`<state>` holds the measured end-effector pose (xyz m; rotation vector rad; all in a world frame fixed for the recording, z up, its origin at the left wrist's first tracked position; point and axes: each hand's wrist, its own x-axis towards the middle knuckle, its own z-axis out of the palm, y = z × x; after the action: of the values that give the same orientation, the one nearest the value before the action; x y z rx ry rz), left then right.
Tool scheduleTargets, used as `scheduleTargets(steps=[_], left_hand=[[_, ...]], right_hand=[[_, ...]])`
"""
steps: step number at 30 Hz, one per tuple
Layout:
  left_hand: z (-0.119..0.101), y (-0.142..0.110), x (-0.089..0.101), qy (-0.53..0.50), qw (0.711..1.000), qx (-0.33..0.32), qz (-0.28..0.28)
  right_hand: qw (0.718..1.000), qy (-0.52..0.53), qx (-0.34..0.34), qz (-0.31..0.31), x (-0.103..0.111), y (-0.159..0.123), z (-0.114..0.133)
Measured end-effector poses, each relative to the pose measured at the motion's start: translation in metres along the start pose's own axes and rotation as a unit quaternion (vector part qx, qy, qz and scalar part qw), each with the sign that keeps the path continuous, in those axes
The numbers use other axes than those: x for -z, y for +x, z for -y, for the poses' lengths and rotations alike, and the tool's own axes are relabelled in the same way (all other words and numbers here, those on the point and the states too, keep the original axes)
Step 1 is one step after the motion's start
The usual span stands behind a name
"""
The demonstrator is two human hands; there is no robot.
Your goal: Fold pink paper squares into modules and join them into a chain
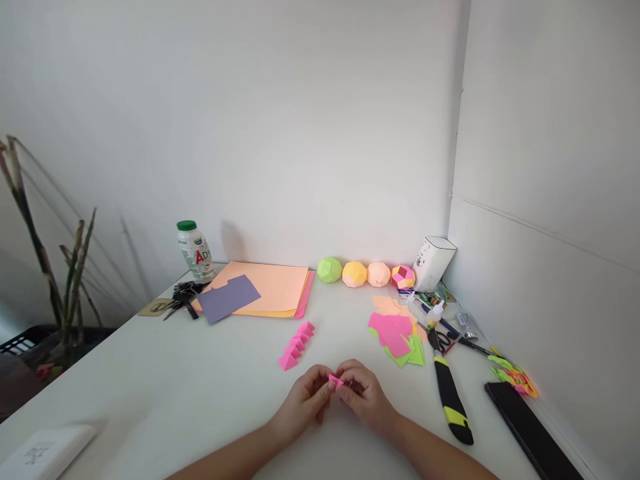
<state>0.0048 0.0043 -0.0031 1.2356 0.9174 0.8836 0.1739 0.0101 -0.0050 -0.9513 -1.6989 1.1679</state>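
Between my two hands is a small folded piece of pink paper (pixel 335 381), held just above the white table near its front middle. My left hand (pixel 306 398) pinches its left side between thumb and fingers. From the right, my right hand (pixel 367 395) pinches the other side, its fingertips close to the left ones. Just beyond my left hand, a slanting row of several folded pink paper units (pixel 297 346) stands on the table. Cut pink paper pieces (pixel 393 333) lie in a loose pile to the right, over green and peach ones.
Coloured paper sheets (pixel 270 288) and a purple card (pixel 230 299) lie at back left, by keys (pixel 184 295) and a white bottle (pixel 196 253). Paper polyhedra, including a green one (pixel 329 270), line the wall. A utility knife (pixel 451 399), glue bottle (pixel 435 313) and black phone-like slab (pixel 530 427) lie right.
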Motion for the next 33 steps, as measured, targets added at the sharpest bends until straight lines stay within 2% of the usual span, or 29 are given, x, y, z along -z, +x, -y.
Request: scheduleTargets(steps=[3, 5, 11, 24, 33], left_hand=[[-0.0010, 0.0005, 0.0008, -0.016, 1.000, 0.016, 0.008], [-0.0012, 0.0011, 0.0012, -0.027, 0.999, 0.024, 0.005], [-0.0013, 0.0034, 0.0016, -0.098, 0.995, 0.012, -0.023], [-0.0001, 0.0056, 0.0054, -0.119, 0.992, 0.030, -0.040], [-0.0070, 0.0035, 0.0034, -0.086, 0.993, 0.051, -0.057]], right_hand=[[0.998, 0.014, -0.058, 0.028, -0.0010, -0.0017, -0.0022], [0.997, 0.017, -0.072, 0.031, -0.0009, -0.0025, -0.0038], [0.996, 0.004, -0.078, 0.043, 0.0012, -0.0009, -0.0043], [0.994, 0.037, -0.101, 0.032, 0.0009, -0.0008, -0.0028], [0.994, 0.035, -0.095, 0.036, 0.0009, -0.0039, -0.0097]])
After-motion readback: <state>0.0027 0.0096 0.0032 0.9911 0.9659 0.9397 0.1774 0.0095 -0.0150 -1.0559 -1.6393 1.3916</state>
